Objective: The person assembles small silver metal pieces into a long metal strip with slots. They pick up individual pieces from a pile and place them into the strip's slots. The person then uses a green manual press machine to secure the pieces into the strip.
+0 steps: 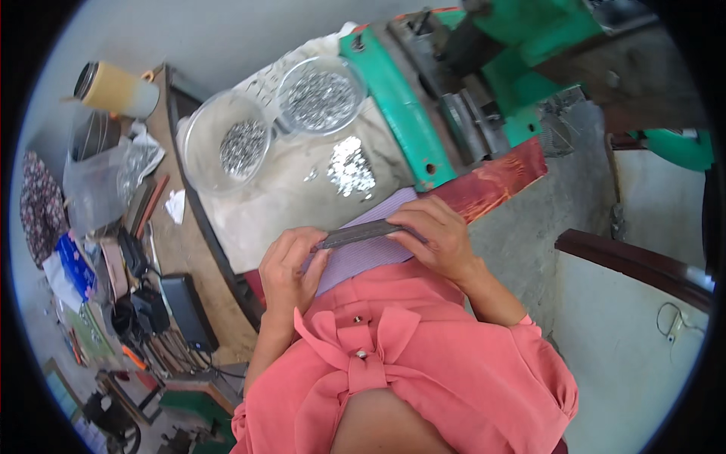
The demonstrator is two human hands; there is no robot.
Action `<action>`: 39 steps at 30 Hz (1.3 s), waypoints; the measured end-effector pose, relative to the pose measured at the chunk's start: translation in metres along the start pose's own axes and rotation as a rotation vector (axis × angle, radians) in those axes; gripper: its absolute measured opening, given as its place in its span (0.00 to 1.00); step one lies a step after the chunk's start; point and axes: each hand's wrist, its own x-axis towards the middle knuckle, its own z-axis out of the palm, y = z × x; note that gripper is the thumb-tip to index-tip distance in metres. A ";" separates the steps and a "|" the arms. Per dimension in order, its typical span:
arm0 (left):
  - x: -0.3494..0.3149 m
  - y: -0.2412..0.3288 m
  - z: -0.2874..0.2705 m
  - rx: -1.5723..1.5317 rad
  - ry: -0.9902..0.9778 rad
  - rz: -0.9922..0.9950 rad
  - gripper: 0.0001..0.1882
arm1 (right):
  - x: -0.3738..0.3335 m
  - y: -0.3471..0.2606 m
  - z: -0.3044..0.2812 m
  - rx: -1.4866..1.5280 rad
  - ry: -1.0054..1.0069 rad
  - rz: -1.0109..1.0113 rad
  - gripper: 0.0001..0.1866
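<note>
Dark strip (357, 233): left hand (289, 261) grip pinching 9 o'clock end; right hand (441, 238) grip pinching 3 o'clock end; silver pile (351, 168) at 12 o'clock.

The dark strip (358, 233) looks matt, the loose pieces (351, 168) glossy metal, the tubs (203, 144) smooth plastic, the machine base (393, 113) painted metal, the lap cloth (367, 263) ribbed.

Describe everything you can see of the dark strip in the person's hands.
The strip is dark grey, long and narrow, with a paler lengthwise line. I can't tell its material. It runs crosswise, seen against the purple cloth, its right end slightly higher in the picture. The left hand grips one end, the right hand the other; fingers partly cover both.
</note>
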 end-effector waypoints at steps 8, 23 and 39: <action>0.149 0.073 0.031 0.076 -0.127 0.611 0.14 | 0.005 0.012 -0.086 -0.254 0.457 0.032 0.14; 0.223 0.125 0.084 0.355 -0.479 1.142 0.10 | -0.036 0.003 -0.082 -0.195 0.612 0.415 0.09; 0.218 0.141 0.085 0.441 -0.544 1.254 0.06 | -0.047 -0.016 -0.085 -0.137 0.570 0.523 0.10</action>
